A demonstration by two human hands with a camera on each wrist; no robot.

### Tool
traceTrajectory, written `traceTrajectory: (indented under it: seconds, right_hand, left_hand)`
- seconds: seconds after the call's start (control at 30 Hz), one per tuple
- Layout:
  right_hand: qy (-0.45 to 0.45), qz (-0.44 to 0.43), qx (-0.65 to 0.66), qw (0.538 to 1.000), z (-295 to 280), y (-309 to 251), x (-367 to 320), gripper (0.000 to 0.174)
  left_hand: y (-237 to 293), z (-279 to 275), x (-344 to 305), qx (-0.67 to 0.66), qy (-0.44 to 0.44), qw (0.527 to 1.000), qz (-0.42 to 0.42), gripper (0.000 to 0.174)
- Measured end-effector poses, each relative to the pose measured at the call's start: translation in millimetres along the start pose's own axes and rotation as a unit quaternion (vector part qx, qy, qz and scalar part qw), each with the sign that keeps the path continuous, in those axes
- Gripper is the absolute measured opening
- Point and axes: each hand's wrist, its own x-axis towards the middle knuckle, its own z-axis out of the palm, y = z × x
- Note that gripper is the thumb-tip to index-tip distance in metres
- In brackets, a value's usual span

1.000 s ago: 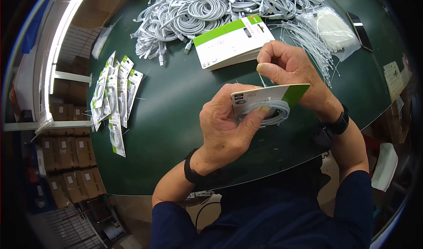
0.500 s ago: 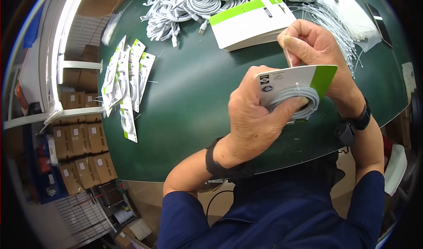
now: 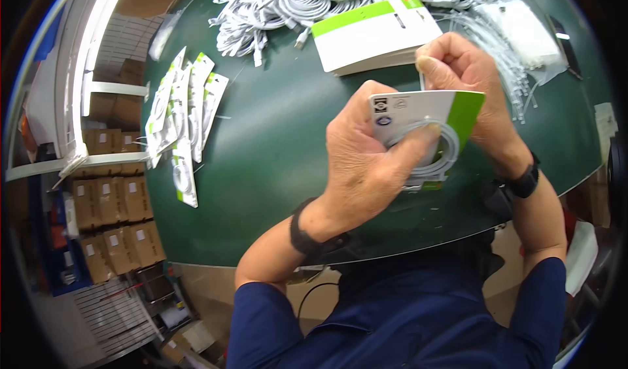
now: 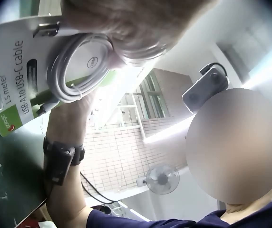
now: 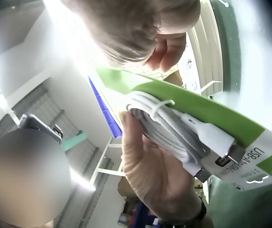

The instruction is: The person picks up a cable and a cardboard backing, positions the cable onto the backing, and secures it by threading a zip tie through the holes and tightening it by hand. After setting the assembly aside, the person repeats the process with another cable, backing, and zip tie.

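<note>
My left hand (image 3: 366, 163) grips a white and green cable card (image 3: 418, 104), its thumb pressed over the coil on the card's face. That coil is a white USB cable (image 3: 451, 150), bound by a cable tie loop (image 5: 160, 108) that shows in the right wrist view. Both ends of the cable, the USB-A plug (image 4: 46, 30) and the USB-C plug (image 4: 45, 108), lie against the printed side. Behind the card's upper edge, my right hand (image 3: 471, 75) pinches the thin white tail of a cable tie (image 3: 422, 80) between thumb and curled forefinger.
A stack of cards (image 3: 373, 39) lies just beyond the hands, before a heap of white cables (image 3: 307, 3). Loose cable ties (image 3: 494, 52), a plastic bag of ties (image 3: 523, 32) and a phone (image 3: 564, 45) are at the back right. Several carded cables (image 3: 183, 114) overlap at left.
The head view has shifted. Over the last half second the card and left hand have moved slightly left, the thumb lying further across the coil. The right hand keeps its pinch on the tie.
</note>
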Motion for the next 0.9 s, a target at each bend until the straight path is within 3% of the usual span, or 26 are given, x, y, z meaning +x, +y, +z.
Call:
traceTrajectory:
  seconds: [0.13, 0.4, 0.53, 0.73, 0.9]
  right_hand:
    - [-0.014, 0.027, 0.077, 0.997, -13, 2, 8, 0.012]
    - [-0.043, 0.046, 0.057, 0.996, -11, -5, 4, 0.014]
    - [-0.052, 0.066, 0.019, 0.996, -6, -8, 3, 0.014]
    - [-0.035, 0.025, -0.045, 0.998, -6, -6, 3, 0.015]
    - [-0.041, 0.083, 0.091, 0.992, -8, -7, 2, 0.014]
  left_hand:
    - [0, -2, 3, -0.075, -0.026, 0.994, -0.071, 0.03]
    - [7, -7, -1, -0.041, -0.081, 0.99, -0.106, 0.034]
    - [1, -8, -2, -0.039, -0.073, 0.993, -0.079, 0.034]
    - [1, -6, -4, -0.019, -0.056, 0.996, -0.068, 0.029]
    - [3, -6, -5, 0.028, -0.054, 0.997, -0.041, 0.026]
